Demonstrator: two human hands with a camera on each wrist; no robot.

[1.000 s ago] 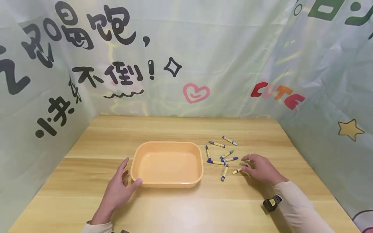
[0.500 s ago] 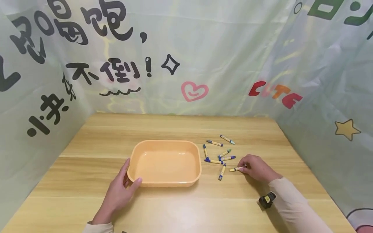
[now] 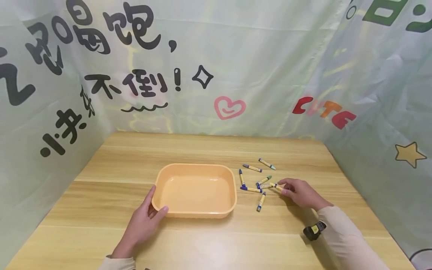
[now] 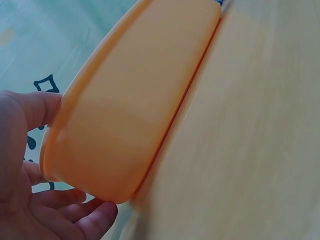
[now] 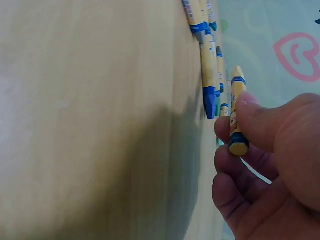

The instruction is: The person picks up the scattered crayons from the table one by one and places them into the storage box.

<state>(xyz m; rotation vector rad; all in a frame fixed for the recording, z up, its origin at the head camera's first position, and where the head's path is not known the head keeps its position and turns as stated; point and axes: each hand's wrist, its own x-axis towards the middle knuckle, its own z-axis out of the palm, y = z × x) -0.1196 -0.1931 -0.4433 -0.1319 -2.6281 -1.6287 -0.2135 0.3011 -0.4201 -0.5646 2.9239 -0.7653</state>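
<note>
An orange plastic basin (image 3: 195,193) stands on the wooden table. My left hand (image 3: 141,225) grips its near left corner, the thumb on the rim and the fingers around the outside wall (image 4: 120,95). Between the thumb and forefinger of my right hand (image 3: 303,193) is a pale yellow crayon (image 5: 234,120), its tip pointing away from the palm. In the head view this crayon overlaps the end of a blue crayon (image 3: 264,186) on the table. Several more crayons lie loosely to the right of the basin, among them a green one (image 3: 264,180).
Farther back lie a light blue crayon (image 3: 267,164) and a grey one (image 3: 252,168). Nearer the front is another crayon (image 3: 261,201). A printed cloth (image 3: 263,75) hangs behind the wooden table (image 3: 216,240) and along both sides.
My right hand has closed its fingertips on the yellow crayon and lifted it from the table, tilting its tip up and leftward. My left hand has taken a closer grip on the basin's corner.
</note>
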